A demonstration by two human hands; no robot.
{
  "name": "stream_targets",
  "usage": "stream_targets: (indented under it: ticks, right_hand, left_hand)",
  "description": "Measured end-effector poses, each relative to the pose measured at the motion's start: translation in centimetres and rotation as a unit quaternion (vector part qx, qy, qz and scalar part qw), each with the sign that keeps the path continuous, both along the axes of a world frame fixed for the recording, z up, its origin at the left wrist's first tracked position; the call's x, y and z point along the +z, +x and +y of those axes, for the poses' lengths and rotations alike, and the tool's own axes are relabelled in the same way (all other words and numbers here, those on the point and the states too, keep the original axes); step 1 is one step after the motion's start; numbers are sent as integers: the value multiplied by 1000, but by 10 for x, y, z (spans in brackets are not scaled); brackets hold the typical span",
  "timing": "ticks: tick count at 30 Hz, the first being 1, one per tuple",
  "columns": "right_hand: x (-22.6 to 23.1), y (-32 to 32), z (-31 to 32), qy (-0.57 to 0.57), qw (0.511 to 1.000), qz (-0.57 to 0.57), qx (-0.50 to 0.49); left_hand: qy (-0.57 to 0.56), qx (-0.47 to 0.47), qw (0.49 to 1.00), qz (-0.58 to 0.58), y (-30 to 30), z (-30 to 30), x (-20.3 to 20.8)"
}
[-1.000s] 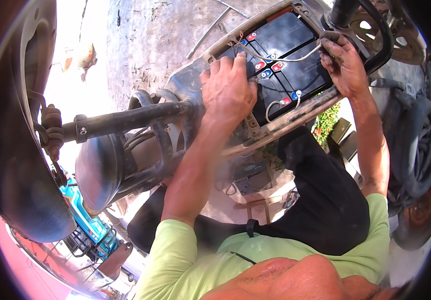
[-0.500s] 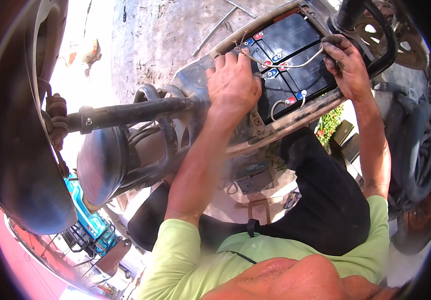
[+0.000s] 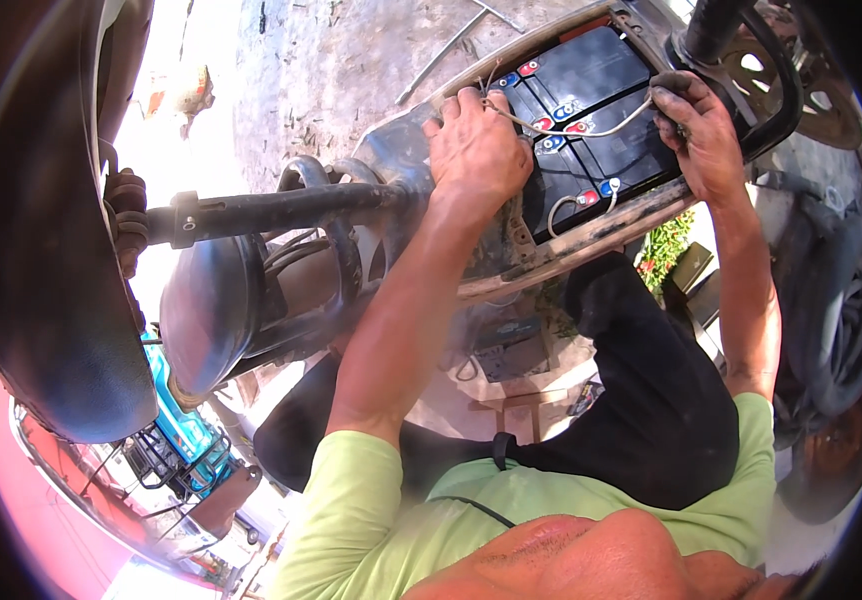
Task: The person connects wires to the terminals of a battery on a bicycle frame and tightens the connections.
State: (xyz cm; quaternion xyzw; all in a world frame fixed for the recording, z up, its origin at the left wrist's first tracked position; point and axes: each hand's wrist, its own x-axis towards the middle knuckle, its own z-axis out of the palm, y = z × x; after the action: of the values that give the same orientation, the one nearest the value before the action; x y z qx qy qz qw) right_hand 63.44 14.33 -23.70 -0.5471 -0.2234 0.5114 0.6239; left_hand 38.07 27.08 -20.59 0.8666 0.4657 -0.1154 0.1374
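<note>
My right hand (image 3: 696, 125) pinches one end of a pale wire (image 3: 606, 132) between thumb and fingers. The wire sags in a curve over black batteries (image 3: 591, 70) set in a metal frame tray (image 3: 591, 222). At the tray's left side my left hand (image 3: 479, 150) is closed around the wire's other end, its fingertips partly hidden. Red terminals (image 3: 588, 198) and blue terminals (image 3: 608, 187) show on the batteries. A short pale lead (image 3: 552, 212) loops near the tray's near edge, and thin bare wire strands (image 3: 492, 72) stick up beyond my left fingers.
A black tube (image 3: 281, 207) and coil spring (image 3: 341, 250) lie left of the tray, beside a large dark seat (image 3: 61, 330). A thick black bar (image 3: 776, 110) curves at the right, near stacked black tyres (image 3: 836, 310). A metal rod (image 3: 441, 55) rests on the concrete floor.
The whole view has shifted slightly, with the tray appearing a little further right. Both hands keep their hold on the wire, almost unmoved against the batteries.
</note>
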Motion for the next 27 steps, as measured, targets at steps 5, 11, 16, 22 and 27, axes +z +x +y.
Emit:
stream_targets:
  ticks: [5,11,16,22,27]
  right_hand:
    - [4,-3,1,-14,1000,0,-6]
    - [2,-2,-1,0,1000,2,-1]
    - [4,-1,-1,-7,1000,-8,13]
    - [5,-3,1,-4,1000,-11,4]
    - [5,-6,2,-4,1000,-12,-12]
  left_hand:
    - [17,-3,999,-45,-3,-5,2]
    - [-1,-24,996,-83,-5,-5,6]
    - [-12,-33,997,-63,-3,-3,7]
    - [35,-5,997,-69,-2,-4,-2]
    - [40,1,995,-92,-2,-4,1]
